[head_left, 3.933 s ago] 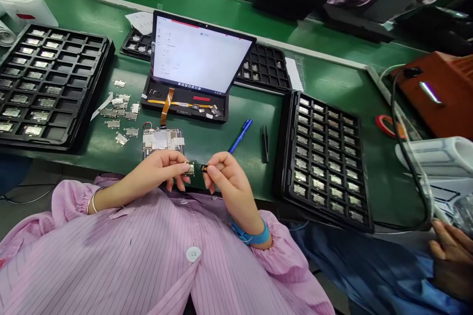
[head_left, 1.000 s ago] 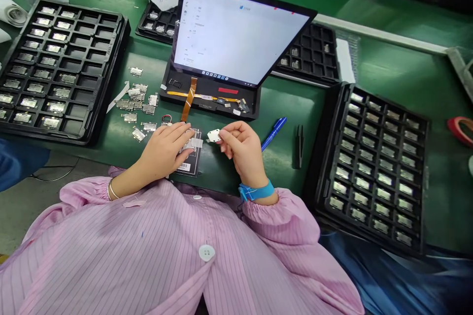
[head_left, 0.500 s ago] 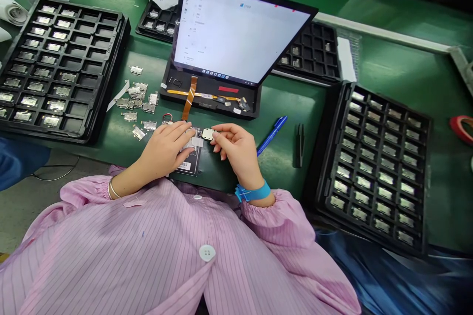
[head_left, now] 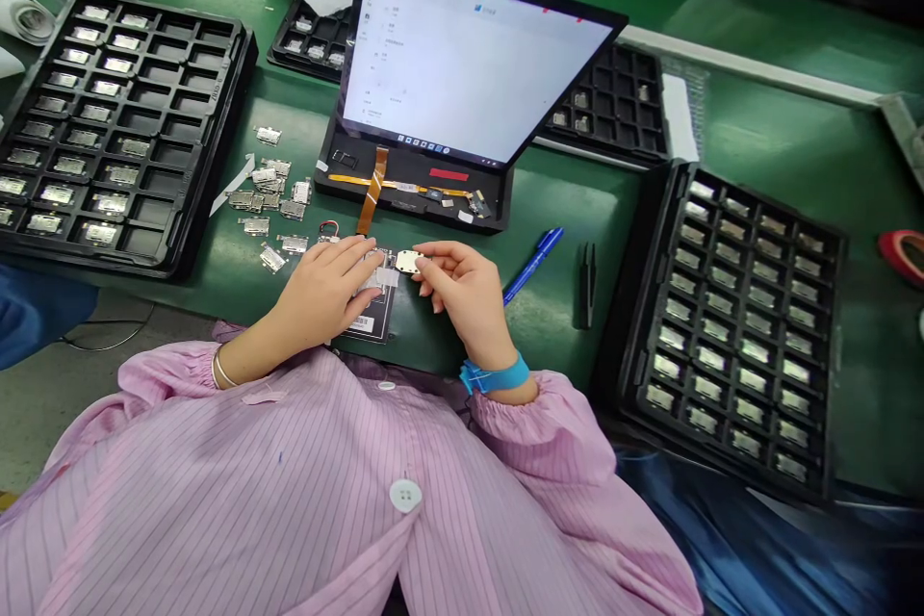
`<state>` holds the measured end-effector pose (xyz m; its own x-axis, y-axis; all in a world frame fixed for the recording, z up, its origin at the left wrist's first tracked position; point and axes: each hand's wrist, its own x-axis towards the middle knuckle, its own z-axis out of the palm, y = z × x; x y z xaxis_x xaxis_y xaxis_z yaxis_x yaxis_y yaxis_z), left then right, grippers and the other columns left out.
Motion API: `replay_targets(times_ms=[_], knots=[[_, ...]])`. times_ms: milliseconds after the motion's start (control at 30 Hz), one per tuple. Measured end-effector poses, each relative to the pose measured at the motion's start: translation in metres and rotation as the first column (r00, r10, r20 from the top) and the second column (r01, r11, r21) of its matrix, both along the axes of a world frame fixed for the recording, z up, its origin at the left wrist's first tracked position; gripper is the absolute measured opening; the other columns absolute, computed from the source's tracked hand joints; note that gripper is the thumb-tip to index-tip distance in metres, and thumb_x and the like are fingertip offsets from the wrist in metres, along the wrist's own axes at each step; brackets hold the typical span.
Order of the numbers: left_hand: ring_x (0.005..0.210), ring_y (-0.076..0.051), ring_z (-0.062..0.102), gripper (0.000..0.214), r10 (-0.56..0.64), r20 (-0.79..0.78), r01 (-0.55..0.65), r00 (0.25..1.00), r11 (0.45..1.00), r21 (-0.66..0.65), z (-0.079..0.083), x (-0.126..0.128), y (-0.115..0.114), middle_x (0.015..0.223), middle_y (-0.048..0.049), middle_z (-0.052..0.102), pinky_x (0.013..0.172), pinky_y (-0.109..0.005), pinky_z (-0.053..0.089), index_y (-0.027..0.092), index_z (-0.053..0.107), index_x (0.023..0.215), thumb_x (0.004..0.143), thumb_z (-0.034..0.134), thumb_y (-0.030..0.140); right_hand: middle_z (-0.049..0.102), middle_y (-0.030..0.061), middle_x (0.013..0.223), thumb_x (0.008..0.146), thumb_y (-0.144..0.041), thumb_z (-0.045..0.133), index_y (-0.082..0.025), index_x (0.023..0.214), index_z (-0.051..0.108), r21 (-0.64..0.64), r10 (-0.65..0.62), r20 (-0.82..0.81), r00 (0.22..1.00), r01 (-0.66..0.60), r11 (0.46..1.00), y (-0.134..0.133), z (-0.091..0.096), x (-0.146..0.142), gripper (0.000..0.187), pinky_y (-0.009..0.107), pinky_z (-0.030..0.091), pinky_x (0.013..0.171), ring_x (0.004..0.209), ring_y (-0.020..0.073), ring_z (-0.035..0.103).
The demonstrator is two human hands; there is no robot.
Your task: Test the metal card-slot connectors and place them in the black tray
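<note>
Small pale rectangular module [head_left: 408, 261]: It was at the right edge of the flat dark circuit board [head_left: 383, 318], broad face upward. Whether any contact was seated could not be told.
Right hand [head_left: 462, 289]: The thumb and fingers were pinched together on the module's right end, leaving most of its pale face exposed.
Left hand [head_left: 324, 289]: The fingers were extended and slightly apart, palm down across the board. No grasped part was visible; what lay beneath was hidden.
Alignment: The step appeared to be holding the module true to the board's edge. The module was best held level and square to that edge.
Force: Straight, light pressure was judged suitable; twisting would have risked bent contacts.
Bracing: The left palm was best used as an anchor, with little load on the components beneath.
Orange-brown flat ribbon cable [head_left: 372, 191]: It ran from the black shallow case [head_left: 390, 207] towards the board, near the left fingertips. Sliding the board would probably have strained it.
Clearance: The blue plastic pen [head_left: 532, 267] lay just beside the right hand on the green table [head_left: 570, 197]; elbow room on that side called for care.
</note>
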<state>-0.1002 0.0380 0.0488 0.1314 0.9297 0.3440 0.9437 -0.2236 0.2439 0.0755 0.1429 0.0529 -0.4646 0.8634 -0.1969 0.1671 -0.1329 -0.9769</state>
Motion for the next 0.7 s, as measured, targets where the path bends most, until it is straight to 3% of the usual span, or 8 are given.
replay_targets(times_ms=[400, 700], knots=[[0.127, -0.029, 0.052, 0.036, 0.007, 0.021, -0.006, 1.0, 0.999, -0.043, -0.0001, 0.0004, -0.0004, 0.135, -0.0138, 0.058, 0.1, -0.045, 0.042, 0.015, 0.058, 0.127, 0.097, 0.048, 0.032, 0.065, 0.0009, 0.067, 0.078, -0.032, 0.07, -0.014, 0.098, 0.067, 0.036, 0.021, 0.004, 1.0, -0.021, 0.999, 0.0025, -0.006, 0.0001, 0.027, 0.016, 0.038, 0.033, 0.051, 0.0101, 0.056], [0.125, -0.031, 0.051, 0.036, -0.029, -0.117, 0.022, 0.993, 0.998, -0.055, 0.0003, -0.0002, -0.0003, 0.135, -0.0155, 0.056, 0.096, -0.047, 0.043, 0.021, 0.056, 0.131, 0.097, 0.045, 0.027, 0.066, 0.0012, 0.067, 0.078, -0.032, 0.069, -0.015, 0.098, 0.066, 0.035, 0.043, -0.002, 0.999, -0.043, 0.998, 0.003, -0.0078, -0.0001, 0.027, 0.017, 0.039, 0.034, 0.052, 0.0111, 0.057]])
